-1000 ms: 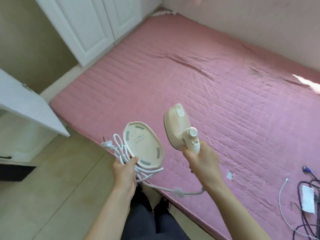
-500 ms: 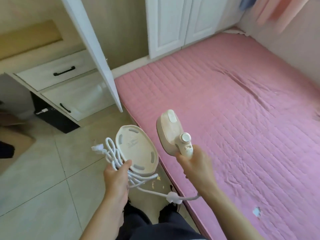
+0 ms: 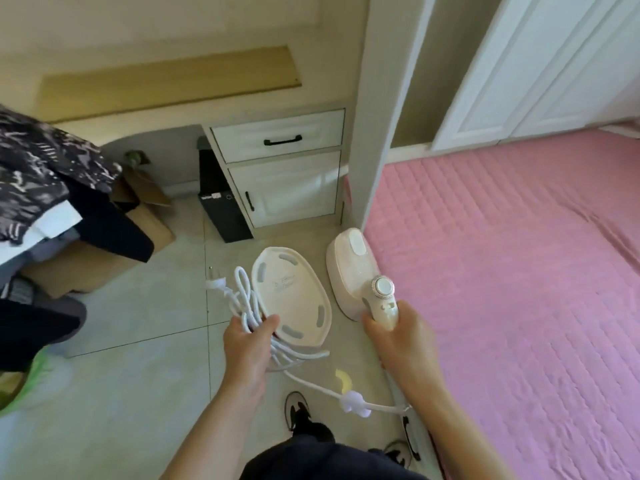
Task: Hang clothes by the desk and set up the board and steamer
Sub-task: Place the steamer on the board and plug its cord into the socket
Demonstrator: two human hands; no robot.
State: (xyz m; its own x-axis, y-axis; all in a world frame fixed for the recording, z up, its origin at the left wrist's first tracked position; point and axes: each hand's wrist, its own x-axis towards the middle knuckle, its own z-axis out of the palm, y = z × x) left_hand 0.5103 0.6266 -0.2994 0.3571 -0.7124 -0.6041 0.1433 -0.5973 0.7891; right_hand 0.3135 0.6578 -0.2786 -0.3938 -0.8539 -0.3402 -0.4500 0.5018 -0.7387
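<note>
Compared with the frame half a second earlier, the view has swung leftward: the desk [image 3: 180, 109] with its drawer [image 3: 277, 140] and cabinet door [image 3: 287, 188] now fills the upper centre, a pile of dark patterned clothes [image 3: 45, 174] has come into view at the left edge, and the pink quilted mattress [image 3: 502, 271] has shifted to the right side. Both hands keep the same hold as before. The right hand [image 3: 401, 337] is curled round the handle of the cream, smooth-plastic steamer [image 3: 353, 271], whose flat rounded head points up and away, just beside the mattress edge and the white vertical panel [image 3: 377, 109]. The left hand [image 3: 247, 344] grips the looped white cord [image 3: 249, 306] together with the oval base plate [image 3: 291, 299], which is tilted with its slotted underside toward the camera; the plug [image 3: 216, 282] sticks out to the left. A strand of cord with a white clip [image 3: 353, 401] sags between the two hands. Below them lies pale glossy tiled floor [image 3: 121, 375], open between the mattress edge on the right and the cardboard boxes [image 3: 104, 251] on the left. A black computer tower [image 3: 221, 195] stands under the desk beside the cabinet. The person's dark shoes [image 3: 301, 410] show at the bottom.
</note>
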